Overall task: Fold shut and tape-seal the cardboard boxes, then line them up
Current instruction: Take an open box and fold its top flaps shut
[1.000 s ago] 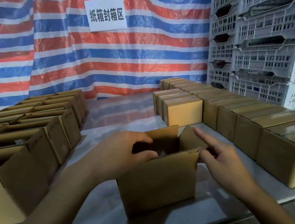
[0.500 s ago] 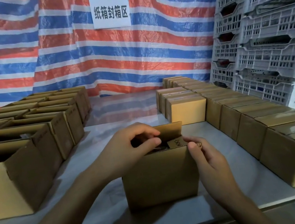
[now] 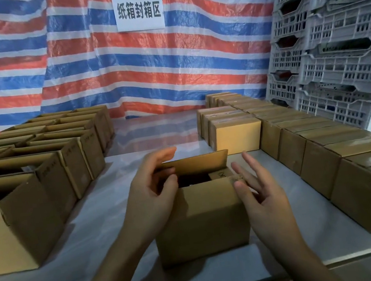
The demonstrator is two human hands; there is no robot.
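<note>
A small open cardboard box [image 3: 203, 223] stands on the white table in front of me, its far flap [image 3: 197, 163] upright and its right side flap folded inward. My left hand [image 3: 151, 197] rests against the box's left top corner, fingers loosely spread, index fingertip touching the far flap. My right hand [image 3: 258, 192] is at the box's right top corner with straight, spread fingers, thumb against the box's edge. Inside the box it is dark.
Open boxes [image 3: 15, 211] fill the left side of the table. A line of taped boxes [image 3: 365, 186] runs along the right edge, with a second short row [image 3: 236, 133] behind. Grey plastic crates [image 3: 338, 47] are stacked at right. A striped tarp hangs behind.
My right hand pushed the right flap inward, then opened and spread its fingers. My left hand let go of the flap it pinched and now rests loosely at the left corner.
</note>
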